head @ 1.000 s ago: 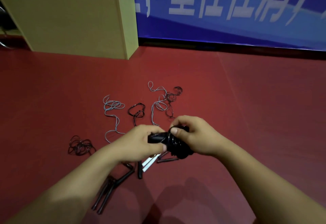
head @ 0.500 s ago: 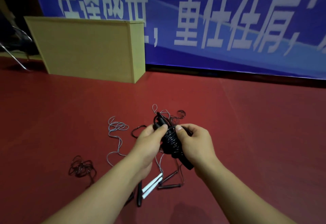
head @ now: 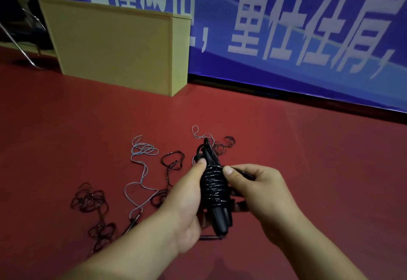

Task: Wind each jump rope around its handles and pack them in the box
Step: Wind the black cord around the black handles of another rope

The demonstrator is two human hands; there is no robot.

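Black jump rope, coiled round its paired handles, held upright between both hands above the red floor. Left hand grips the bundle's side; right hand pinches a black rope end at the coils. Loose on floor: two grey ropes, three dark ropes. One wooden box well beyond

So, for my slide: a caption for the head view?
Both hands grip a wound black jump rope above loose ropes on the red floor.

Two bare forearms, no sleeves — short, plain fingernails, no rings
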